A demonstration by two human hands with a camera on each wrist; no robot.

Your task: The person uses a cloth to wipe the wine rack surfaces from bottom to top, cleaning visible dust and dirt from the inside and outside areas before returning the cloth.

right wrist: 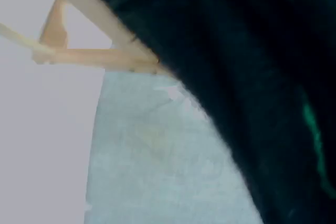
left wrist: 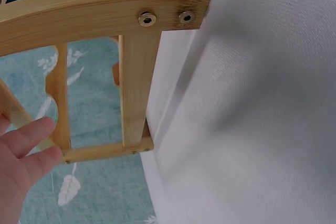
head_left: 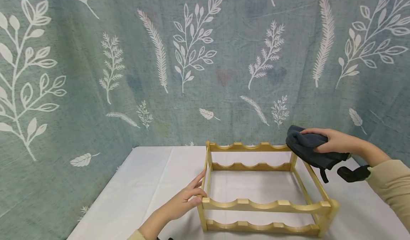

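A pale wooden rack (head_left: 243, 205) with scalloped rails stands on the white-covered table. My left hand (head_left: 182, 201) touches its left side near the front corner, the index finger stretched along the upper side rail. In the left wrist view, fingertips (left wrist: 39, 132) lie by the rack's bars (left wrist: 136, 77), loosely extended. Over the far right corner, my right hand (head_left: 341, 142) grips a folded dark cloth (head_left: 305, 147), which lies against the rack's top rail. The cloth (right wrist: 226, 61) fills much of the right wrist view and hides the right fingers there; a green line shows on it.
A white cloth (head_left: 153, 172) covers the table. Behind it and on the left hangs a grey-green curtain (head_left: 230, 65) with white leaf prints. A black strap (head_left: 352, 174) is at the right wrist. Part of a dark object (head_left: 169, 238) shows at the bottom edge.
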